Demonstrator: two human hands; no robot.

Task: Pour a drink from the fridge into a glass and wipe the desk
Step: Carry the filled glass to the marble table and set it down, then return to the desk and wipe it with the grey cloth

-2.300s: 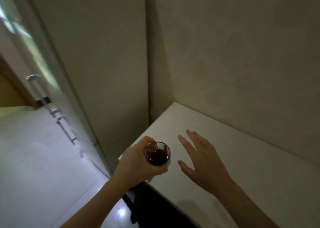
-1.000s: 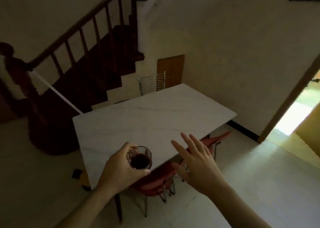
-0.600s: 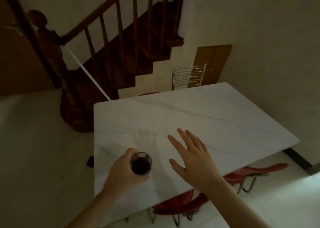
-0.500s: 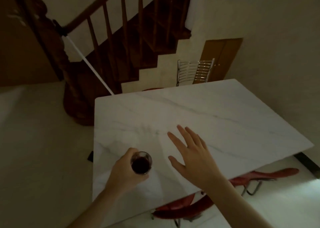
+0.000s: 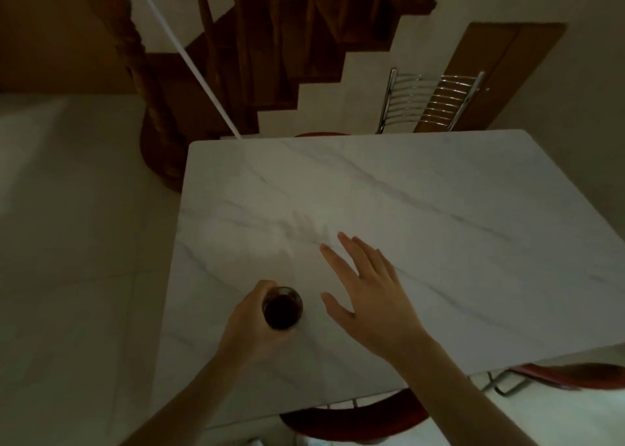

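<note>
A small clear glass point(image 5: 282, 308) holds a dark red drink. My left hand point(image 5: 252, 320) grips it from the left side, over the near left part of a white marble table point(image 5: 422, 215). Whether the glass touches the tabletop I cannot tell. My right hand point(image 5: 368, 290) hovers just right of the glass with fingers straight and spread, palm down over the table, holding nothing.
Red chairs point(image 5: 355, 418) are tucked under the table's near edge, and a chrome-backed chair point(image 5: 429, 100) stands at the far side. A dark wooden staircase point(image 5: 270, 46) with a thick newel post rises behind. Pale tiled floor point(image 5: 77, 259) lies to the left.
I have turned from the fridge corner and come up to the marble table. The glass in my left hand and my spread right hand now sit over the tabletop, and the view has tilted further down.
</note>
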